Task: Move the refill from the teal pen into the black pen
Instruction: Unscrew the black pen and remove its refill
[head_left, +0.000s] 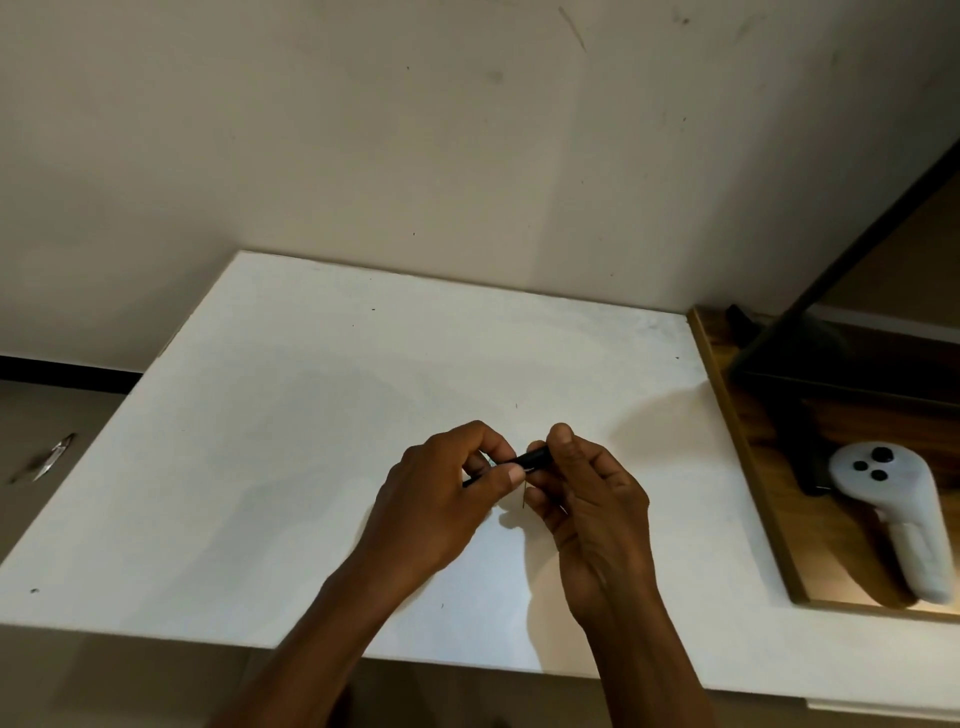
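Both my hands meet above the middle of the white table (270, 447). Between them runs a black pen (535, 458), lying roughly level, its thick end pinched by my right hand (592, 514) and its thinner part passing into the closed fingers of my left hand (441, 499). A small teal sliver (490, 459) shows inside my left hand's grip next to the black part; I cannot tell what piece it is. A thin dark tip (523, 500) sticks down below my right fingers. The rest of the pens is hidden by my fingers.
A white handheld controller (893, 525) with dark buttons lies on a wooden tray (748, 457) at the table's right edge, below a dark stand (810, 374). The wall rises just behind the table. A small shiny object (54, 457) lies on the floor at the left.
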